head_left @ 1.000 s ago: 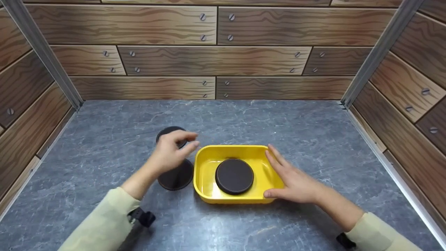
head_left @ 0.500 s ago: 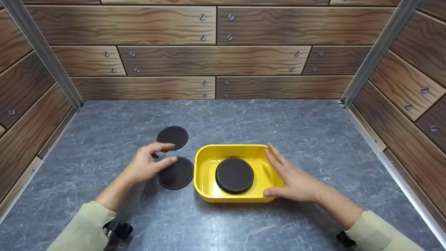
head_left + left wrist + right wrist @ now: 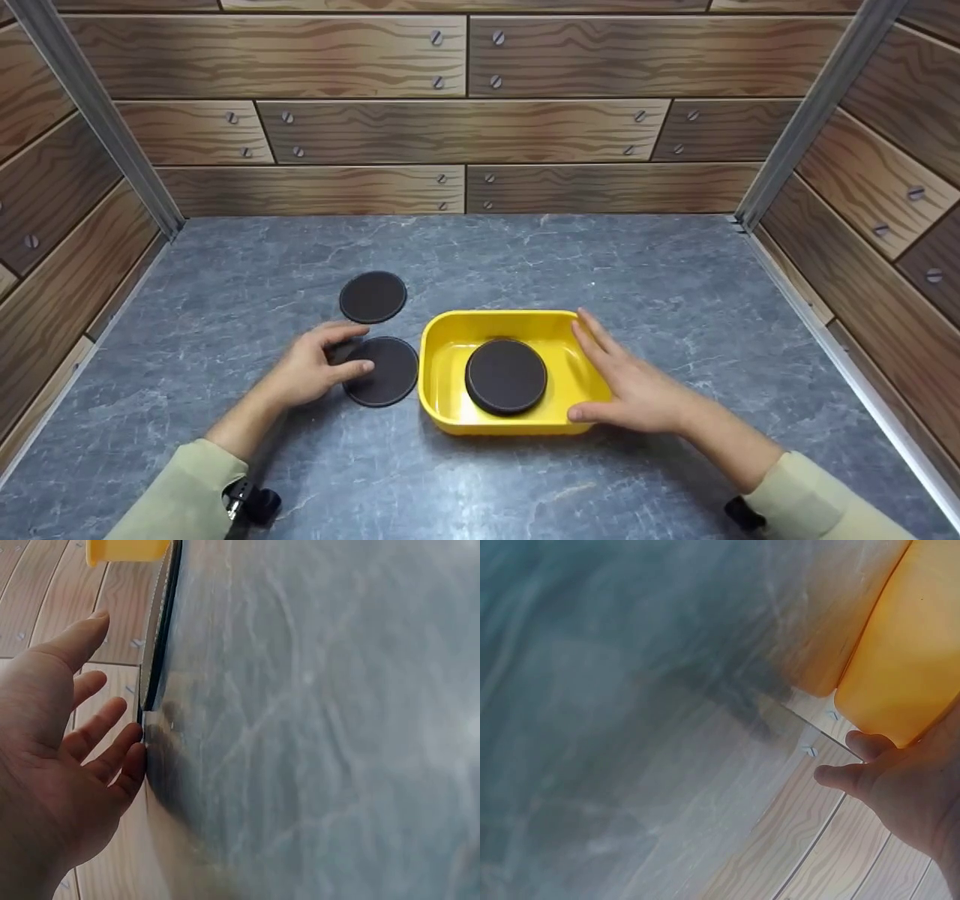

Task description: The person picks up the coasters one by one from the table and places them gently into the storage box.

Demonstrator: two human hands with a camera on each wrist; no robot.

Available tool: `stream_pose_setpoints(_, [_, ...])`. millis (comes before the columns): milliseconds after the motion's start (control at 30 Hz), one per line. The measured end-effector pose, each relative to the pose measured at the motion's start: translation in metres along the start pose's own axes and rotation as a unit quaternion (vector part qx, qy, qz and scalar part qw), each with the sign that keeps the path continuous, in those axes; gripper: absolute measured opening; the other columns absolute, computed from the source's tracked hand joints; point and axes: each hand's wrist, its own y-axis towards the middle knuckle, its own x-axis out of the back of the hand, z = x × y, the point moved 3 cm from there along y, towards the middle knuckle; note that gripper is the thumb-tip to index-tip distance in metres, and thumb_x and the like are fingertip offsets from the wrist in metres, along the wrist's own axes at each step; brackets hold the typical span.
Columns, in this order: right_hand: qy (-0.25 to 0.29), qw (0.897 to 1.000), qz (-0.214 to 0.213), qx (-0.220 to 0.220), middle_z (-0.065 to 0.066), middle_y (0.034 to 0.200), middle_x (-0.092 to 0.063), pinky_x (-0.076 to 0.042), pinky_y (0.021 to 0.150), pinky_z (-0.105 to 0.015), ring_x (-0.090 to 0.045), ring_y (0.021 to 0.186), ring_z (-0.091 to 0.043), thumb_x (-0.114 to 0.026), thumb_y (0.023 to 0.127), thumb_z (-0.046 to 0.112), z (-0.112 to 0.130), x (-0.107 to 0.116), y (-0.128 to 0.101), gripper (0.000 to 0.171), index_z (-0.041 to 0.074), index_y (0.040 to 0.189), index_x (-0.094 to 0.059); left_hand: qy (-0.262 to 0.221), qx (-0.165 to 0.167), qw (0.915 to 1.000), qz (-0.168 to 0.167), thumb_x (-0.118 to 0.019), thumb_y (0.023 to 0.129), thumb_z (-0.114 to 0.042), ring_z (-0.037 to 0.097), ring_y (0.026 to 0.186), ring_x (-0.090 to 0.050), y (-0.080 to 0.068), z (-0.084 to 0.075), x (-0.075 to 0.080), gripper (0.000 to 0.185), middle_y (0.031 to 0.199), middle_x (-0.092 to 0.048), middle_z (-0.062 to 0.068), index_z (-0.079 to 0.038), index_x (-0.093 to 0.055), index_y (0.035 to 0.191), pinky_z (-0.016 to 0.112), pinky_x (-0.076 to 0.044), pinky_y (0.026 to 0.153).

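Two round black coasters lie flat on the table in the head view: a far coaster (image 3: 373,297) and a near coaster (image 3: 390,375). Over the near coaster's left edge is my left hand (image 3: 311,367), thumb and fingers apart, nothing between them. From the left wrist, its fingertips appear close to the tabletop beside the edge of a coaster (image 3: 159,630). A yellow tray (image 3: 442,429) holds another black coaster (image 3: 506,376), thick-looking, perhaps a stack. My right hand (image 3: 637,390) rests with extended fingers on the tray's right end, thumb at the front rim.
The grey marbled table (image 3: 495,262) reaches back to a wood-print wall (image 3: 465,127), with similar panels on both sides. Metal corner posts (image 3: 112,142) stand at the rear. The near coaster lies close beside the tray's left wall.
My left hand has moved left and toward me, down from over the far coaster to the near coaster's left edge. My right hand, the tray and the coasters stay put.
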Motion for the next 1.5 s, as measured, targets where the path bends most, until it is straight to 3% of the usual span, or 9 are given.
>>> stream_pose_setpoints(367, [-0.003, 1.000, 0.001, -0.001, -0.007, 0.177, 0.010, -0.031, 0.115, -0.071, -0.026, 0.153, -0.050, -0.075, 0.089, 0.068, 0.000, 0.001, -0.001, 0.121, 0.012, 0.172, -0.006, 0.038, 0.022, 0.9971, 0.062, -0.094, 0.083, -0.036, 0.045, 0.141, -0.047, -0.003, 0.002, -0.003, 0.083, 0.151, -0.054, 0.022, -0.007, -0.059, 0.152, 0.064, -0.035, 0.117])
stream_pose_setpoints(600, [-0.002, 1.000, -0.002, 0.003, -0.008, 0.177, 0.009, -0.031, 0.115, -0.071, -0.025, 0.154, -0.050, -0.075, 0.089, 0.067, -0.001, 0.001, -0.001, 0.121, 0.011, 0.172, -0.006, 0.087, 0.007, 0.9921, 0.090, -0.096, 0.078, -0.044, 0.045, 0.143, -0.041, -0.004, -0.003, -0.004, 0.099, 0.153, -0.049, 0.022, -0.007, -0.051, 0.158, 0.067, -0.035, 0.115])
stream_pose_setpoints(933, [0.003, 1.000, -0.002, -0.001, -0.007, 0.178, 0.009, -0.032, 0.116, -0.070, -0.026, 0.154, -0.050, -0.075, 0.088, 0.069, 0.000, 0.002, -0.001, 0.123, 0.012, 0.172, -0.006, 0.099, -0.021, 0.9912, 0.085, -0.096, 0.078, -0.040, 0.043, 0.138, -0.044, -0.005, -0.007, -0.004, 0.098, 0.145, -0.055, 0.020, -0.006, -0.051, 0.158, 0.064, -0.036, 0.115])
stream_pose_setpoints(1500, [0.000, 1.000, 0.001, -0.003, -0.005, 0.177, 0.011, -0.031, 0.116, -0.070, -0.024, 0.154, -0.049, -0.074, 0.089, 0.070, 0.000, 0.000, -0.001, 0.122, 0.012, 0.172, -0.005, 0.100, -0.015, 0.9909, 0.088, -0.097, 0.077, -0.038, 0.042, 0.136, -0.047, -0.005, -0.007, -0.006, 0.098, 0.145, -0.054, 0.021, -0.007, -0.051, 0.158, 0.063, -0.038, 0.114])
